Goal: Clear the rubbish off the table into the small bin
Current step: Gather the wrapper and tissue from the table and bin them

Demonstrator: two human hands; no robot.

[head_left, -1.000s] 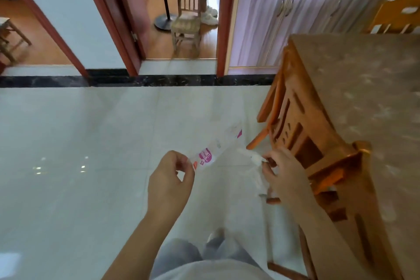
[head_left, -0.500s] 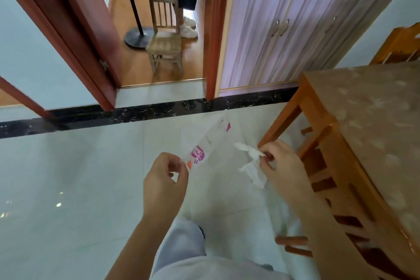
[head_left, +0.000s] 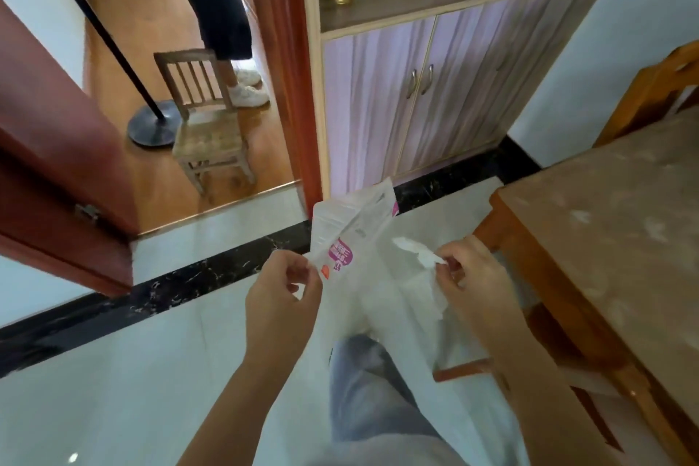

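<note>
My left hand point(head_left: 281, 299) pinches the lower corner of a clear plastic wrapper point(head_left: 351, 227) printed with a purple label; the wrapper sticks up and away from me. My right hand point(head_left: 474, 276) pinches a crumpled white tissue point(head_left: 416, 252), and thin white plastic hangs below both hands. Both hands are held over the floor, left of the table point(head_left: 612, 231). No bin is in view.
The wooden table with a marbled top stands at the right, a wooden chair point(head_left: 658, 91) behind it. A lilac cabinet point(head_left: 416, 95) is ahead. Through the open red door point(head_left: 49, 163) stand a small chair point(head_left: 206, 125), a fan stand point(head_left: 151, 125) and another person's legs point(head_left: 227, 11).
The view has tilted up and swung toward the doorway and cabinet. Both hands keep their hold on the wrapper and the tissue and stay in front of me.
</note>
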